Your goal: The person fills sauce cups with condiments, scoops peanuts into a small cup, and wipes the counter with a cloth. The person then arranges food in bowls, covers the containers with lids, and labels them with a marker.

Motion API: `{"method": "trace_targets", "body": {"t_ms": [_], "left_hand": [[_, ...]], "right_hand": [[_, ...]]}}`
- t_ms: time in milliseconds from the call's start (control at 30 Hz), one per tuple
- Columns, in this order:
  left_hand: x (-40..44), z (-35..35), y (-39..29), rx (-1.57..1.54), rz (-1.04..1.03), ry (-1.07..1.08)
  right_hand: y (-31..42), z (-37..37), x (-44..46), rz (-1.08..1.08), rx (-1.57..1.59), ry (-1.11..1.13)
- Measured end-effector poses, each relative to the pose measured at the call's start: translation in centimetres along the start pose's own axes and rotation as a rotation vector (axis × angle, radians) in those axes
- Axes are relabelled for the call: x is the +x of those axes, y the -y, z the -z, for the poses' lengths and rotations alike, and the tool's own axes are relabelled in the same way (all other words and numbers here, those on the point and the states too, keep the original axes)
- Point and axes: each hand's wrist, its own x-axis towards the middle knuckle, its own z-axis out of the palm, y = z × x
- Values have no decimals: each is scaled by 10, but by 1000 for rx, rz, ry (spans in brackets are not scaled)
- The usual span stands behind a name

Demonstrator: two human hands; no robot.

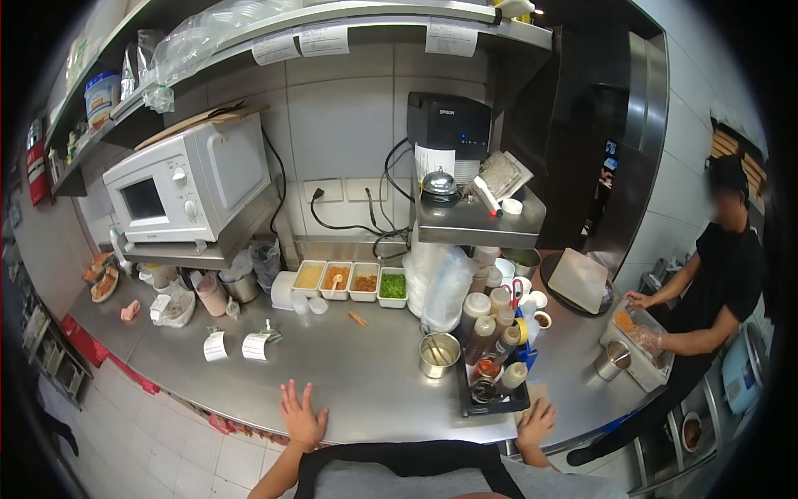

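Observation:
My left hand (303, 417) rests flat on the steel counter (366, 399) near its front edge, fingers spread and holding nothing. Further right, my right hand (536, 424) lies at the edge beside a small brown piece of card or paper (537, 392), its fingers loosely stretched out. Just left of that hand stands a black tray (490, 409) crowded with squeeze bottles (480, 339). A steel pot (439, 356) with utensils in it is next to the tray. Two paper slips, one on the left (214, 346) and one on the right (255, 346), lie beyond my left hand.
Several white containers of chopped food, one holding green bits (392, 287), line the back wall. A microwave (187, 179) sits on a shelf at left; a printer (449, 125) and bell (440, 185) are on another. At right, a co-worker (706, 274) handles food in a tub (638, 366).

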Motion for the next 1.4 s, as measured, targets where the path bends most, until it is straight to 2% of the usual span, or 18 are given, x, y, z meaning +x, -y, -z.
{"method": "trace_targets", "body": {"t_ms": [100, 267, 433, 767, 1167, 1300, 1400], "left_hand": [[0, -8, 9, -1, -17, 63], [1, -10, 14, 4, -12, 155], [0, -11, 15, -9, -20, 131], [5, -5, 3, -51, 46, 122], [4, -7, 7, -4, -10, 107], [6, -5, 6, -35, 42, 180], [2, 0, 0, -74, 41, -21]], "right_hand": [[-10, -12, -1, 24, 41, -124], [-9, -18, 1, -5, 58, -161], [-16, -23, 4, 39, 21, -223], [-22, -28, 10, 99, 42, -207], [-18, -23, 8, 88, 27, -166], [-21, -26, 8, 113, 33, -207], [-20, -25, 8, 117, 23, -251]]}}
